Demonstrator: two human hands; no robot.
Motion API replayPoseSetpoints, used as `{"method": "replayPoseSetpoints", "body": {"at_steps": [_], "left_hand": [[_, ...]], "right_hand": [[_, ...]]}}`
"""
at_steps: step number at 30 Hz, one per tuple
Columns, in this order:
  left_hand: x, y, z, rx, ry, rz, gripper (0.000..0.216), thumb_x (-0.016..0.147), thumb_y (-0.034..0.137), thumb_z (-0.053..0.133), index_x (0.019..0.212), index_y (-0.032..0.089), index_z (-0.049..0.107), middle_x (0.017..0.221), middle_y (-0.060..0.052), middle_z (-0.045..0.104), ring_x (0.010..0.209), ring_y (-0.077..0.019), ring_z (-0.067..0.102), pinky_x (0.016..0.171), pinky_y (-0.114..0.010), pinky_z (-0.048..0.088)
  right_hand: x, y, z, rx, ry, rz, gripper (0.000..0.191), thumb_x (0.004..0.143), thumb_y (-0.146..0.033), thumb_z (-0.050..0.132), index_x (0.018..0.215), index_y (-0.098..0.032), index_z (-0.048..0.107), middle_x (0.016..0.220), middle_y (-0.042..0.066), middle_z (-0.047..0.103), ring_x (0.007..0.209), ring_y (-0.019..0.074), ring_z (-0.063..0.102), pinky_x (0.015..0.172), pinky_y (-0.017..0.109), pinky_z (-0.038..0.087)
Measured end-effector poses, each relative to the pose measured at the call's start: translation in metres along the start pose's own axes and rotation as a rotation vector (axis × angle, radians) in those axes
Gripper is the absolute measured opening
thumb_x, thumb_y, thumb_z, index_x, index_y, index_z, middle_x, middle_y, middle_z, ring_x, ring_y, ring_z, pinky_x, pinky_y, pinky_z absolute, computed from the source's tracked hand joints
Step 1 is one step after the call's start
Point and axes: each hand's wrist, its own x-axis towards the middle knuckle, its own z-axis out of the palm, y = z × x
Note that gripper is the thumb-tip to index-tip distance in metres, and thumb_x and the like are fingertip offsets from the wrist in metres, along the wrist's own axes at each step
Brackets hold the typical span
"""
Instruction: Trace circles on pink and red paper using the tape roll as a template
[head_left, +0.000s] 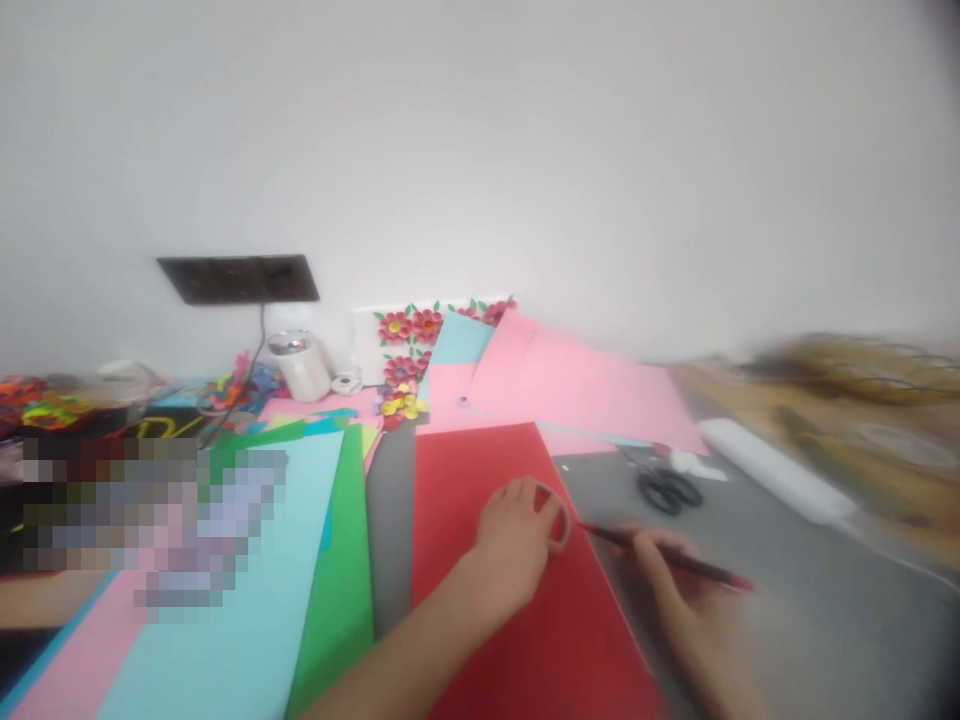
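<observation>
A red paper sheet [487, 460] lies on the grey table in front of me. My left hand [514, 545] rests on it with fingers curled over a small round ring-like object [559, 515], pressing it onto the sheet. My right hand [675, 590], at the sheet's right edge, is closed round a red pencil [675, 560] whose tip touches the round object's right side. The picture is blurred by motion.
Black scissors [667, 490] lie beyond my right hand. Pink sheets [592, 385] sit behind the red one; light blue [247, 600] and green [341, 580] sheets at left. A white cup [300, 365], paper flowers [405, 355], a white roll [772, 470] and a wire basket [855, 365] are farther off.
</observation>
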Motion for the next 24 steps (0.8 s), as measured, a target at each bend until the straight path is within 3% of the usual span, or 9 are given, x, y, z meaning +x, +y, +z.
{"method": "replayPoseSetpoints", "body": {"at_steps": [7, 13, 16, 19, 21, 24], "left_hand": [[-0.002, 0.0, -0.001, 0.031, -0.009, 0.027, 0.029, 0.085, 0.027, 0.056, 0.112, 0.019, 0.05, 0.117, -0.01, 0.048, 0.105, -0.0248, 0.048, 0.083, -0.036, 0.044], [-0.002, -0.001, -0.002, 0.055, -0.014, 0.041, 0.032, 0.083, 0.024, 0.055, 0.113, 0.018, 0.049, 0.115, -0.011, 0.049, 0.102, -0.0242, 0.048, 0.083, -0.036, 0.043], [0.0, 0.001, -0.006, 0.047, -0.032, 0.026, 0.032, 0.081, 0.024, 0.057, 0.111, 0.018, 0.05, 0.113, -0.011, 0.05, 0.101, -0.0241, 0.048, 0.084, -0.035, 0.043], [0.002, 0.004, -0.015, 0.021, -0.081, -0.01, 0.031, 0.079, 0.025, 0.058, 0.109, 0.019, 0.053, 0.11, -0.01, 0.051, 0.101, -0.0238, 0.049, 0.082, -0.034, 0.043], [0.004, 0.005, -0.02, 0.0, -0.115, -0.035, 0.026, 0.079, 0.024, 0.059, 0.104, 0.02, 0.056, 0.109, -0.009, 0.051, 0.1, -0.0232, 0.049, 0.081, -0.033, 0.043], [0.007, 0.007, -0.026, -0.023, -0.142, -0.055, 0.02, 0.077, 0.023, 0.06, 0.098, 0.021, 0.059, 0.107, -0.007, 0.052, 0.099, -0.0223, 0.05, 0.079, -0.031, 0.043]], "right_hand": [[-0.003, 0.004, 0.0, -0.057, -0.031, -0.105, 0.023, 0.075, -0.045, 0.059, 0.08, -0.023, 0.061, 0.091, 0.006, 0.068, 0.089, 0.023, 0.065, 0.075, 0.03, 0.054], [-0.005, 0.011, 0.0, -0.1, -0.084, -0.198, 0.018, 0.077, -0.04, 0.059, 0.084, -0.023, 0.062, 0.092, 0.005, 0.07, 0.084, 0.0208, 0.067, 0.067, 0.024, 0.055], [-0.011, 0.009, 0.0, -0.17, -0.105, -0.358, 0.012, 0.079, -0.034, 0.058, 0.083, -0.023, 0.062, 0.086, 0.004, 0.07, 0.077, 0.0187, 0.067, 0.065, 0.023, 0.055], [-0.02, 0.002, 0.0, -0.22, -0.107, -0.623, 0.006, 0.082, -0.025, 0.056, 0.084, -0.023, 0.061, 0.081, 0.003, 0.067, 0.07, 0.0156, 0.066, 0.061, 0.021, 0.054], [-0.027, -0.002, 0.0, -0.256, -0.169, -0.768, 0.009, 0.082, -0.02, 0.055, 0.089, -0.023, 0.06, 0.083, 0.004, 0.065, 0.071, 0.0143, 0.066, 0.062, 0.02, 0.054], [-0.038, -0.005, 0.003, -0.283, -0.28, -0.857, 0.017, 0.082, -0.015, 0.053, 0.098, -0.021, 0.057, 0.089, 0.007, 0.063, 0.078, 0.014, 0.066, 0.067, 0.019, 0.054]]}}
